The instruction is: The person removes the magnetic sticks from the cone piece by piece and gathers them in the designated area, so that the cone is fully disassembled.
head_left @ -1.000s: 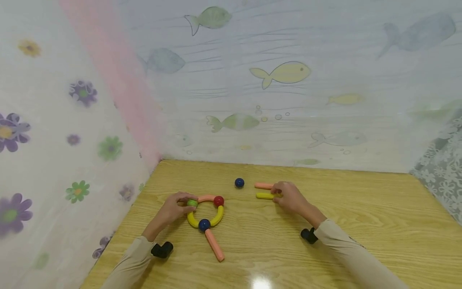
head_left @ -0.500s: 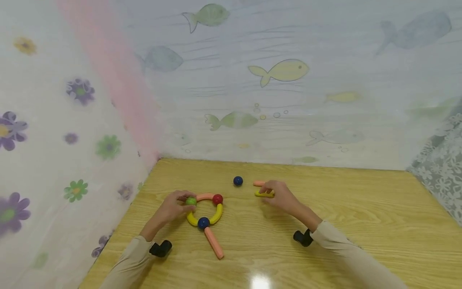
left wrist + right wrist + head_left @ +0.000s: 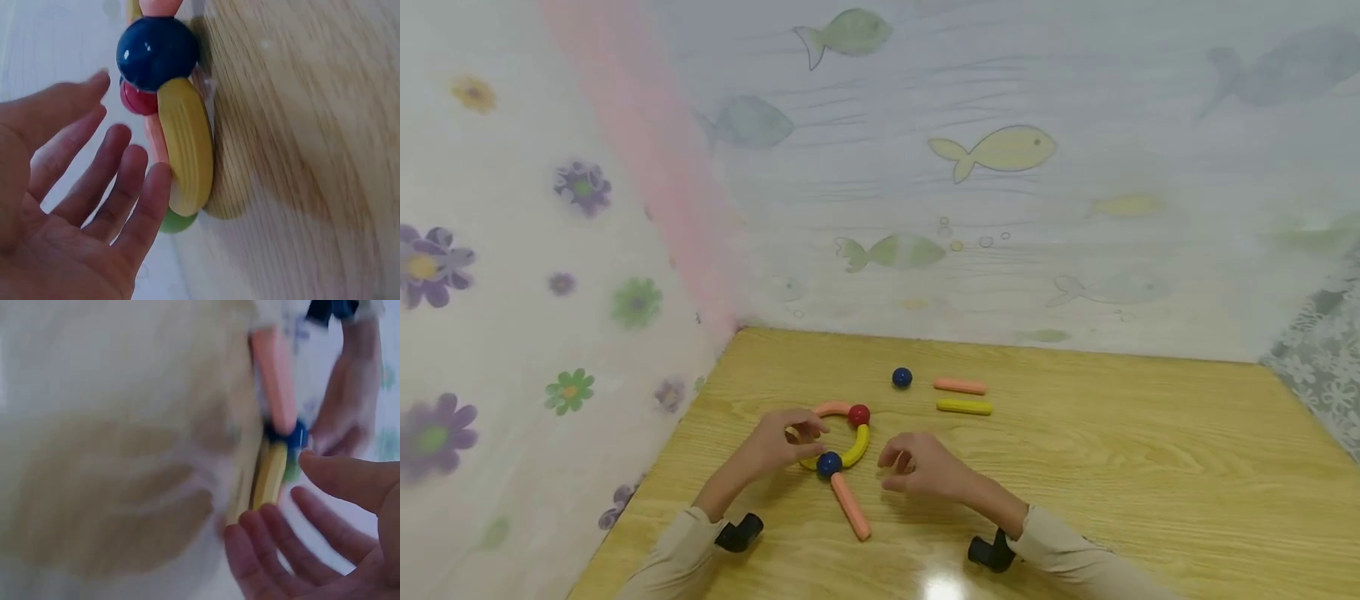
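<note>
Fingers (image 3: 801, 433) of the left hand (image 3: 778, 448) are seen in the head view lying loosely spread over the left side of the toy ring (image 3: 838, 440), nothing being gripped; the ring is laid flat on the wooden table (image 3: 1150, 467), just left of centre and near the front edge. A red ball (image 3: 859, 414), a blue ball (image 3: 828, 464) and a yellow arc (image 3: 857, 446) are counted in the ring, with a pink stick (image 3: 851, 506) joined at the blue ball and pointed toward the person. The right hand (image 3: 921, 467) is held just right of the ring, fingers relaxed and parted, nothing held. Farther back, a loose blue ball (image 3: 902, 378), a pink bar (image 3: 959, 386) and a yellow bar (image 3: 964, 407) are noted well apart from both hands. In the left wrist view, the left hand (image 3: 69, 206) is shown with fingers straight and spread, the little finger's tip touching the yellow arc (image 3: 186, 147); the blue ball (image 3: 157, 53), the red ball (image 3: 137, 100) and a green ball (image 3: 178, 220) are also recorded. In the right wrist view, heavily blurred, the right hand (image 3: 312, 544) is shown with fingers extended and apart near the yellow arc (image 3: 269, 475); whether it is touched cannot be told. The pink stick (image 3: 275, 381) is seen above it.
</note>
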Demonstrator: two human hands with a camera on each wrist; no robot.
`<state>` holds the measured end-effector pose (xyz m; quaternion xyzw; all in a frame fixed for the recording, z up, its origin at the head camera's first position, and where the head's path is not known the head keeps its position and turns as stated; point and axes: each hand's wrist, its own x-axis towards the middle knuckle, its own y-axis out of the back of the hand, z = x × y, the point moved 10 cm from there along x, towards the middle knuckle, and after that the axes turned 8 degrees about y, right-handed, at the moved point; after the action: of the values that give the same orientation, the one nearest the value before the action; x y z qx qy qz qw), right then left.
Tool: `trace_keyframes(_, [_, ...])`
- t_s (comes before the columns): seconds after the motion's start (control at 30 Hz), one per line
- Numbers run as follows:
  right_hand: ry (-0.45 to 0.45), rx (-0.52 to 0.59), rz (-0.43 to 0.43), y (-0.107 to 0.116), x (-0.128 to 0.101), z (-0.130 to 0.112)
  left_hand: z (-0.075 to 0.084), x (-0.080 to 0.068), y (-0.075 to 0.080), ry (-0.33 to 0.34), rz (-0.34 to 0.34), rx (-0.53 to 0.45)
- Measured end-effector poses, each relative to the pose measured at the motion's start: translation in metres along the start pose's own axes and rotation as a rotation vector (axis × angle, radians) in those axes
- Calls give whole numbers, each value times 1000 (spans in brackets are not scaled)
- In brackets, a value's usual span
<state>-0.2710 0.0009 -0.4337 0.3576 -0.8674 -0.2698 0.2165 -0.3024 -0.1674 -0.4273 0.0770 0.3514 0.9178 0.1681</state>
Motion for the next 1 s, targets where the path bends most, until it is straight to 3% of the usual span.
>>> trace_keyframes(0.17, [-64, 6, -18, -31, 7, -10, 9, -2, -14, -33, -91, 10])
trace_keyframes(0.3, [-90, -4, 3, -40, 12, -14, 15, -3, -23, -81, -149, 1])
trace_keyframes(0.43, [-111, -30, 18, -38, 12, -15, 17, -4, -27, -95, -154, -16])
trace_keyframes(0.57, [-113, -125, 50, -28, 9, -13, 16, -5, -28, -108, -144, -6])
trace_keyframes(0.87, [-59, -253, 79, -18, 4, -14, 21, -5, -33, -170, -153, 8])
trace_keyframes(1.0, [-23, -304, 74, -17, 3, -19, 22, -7, -34, -164, -144, 16])
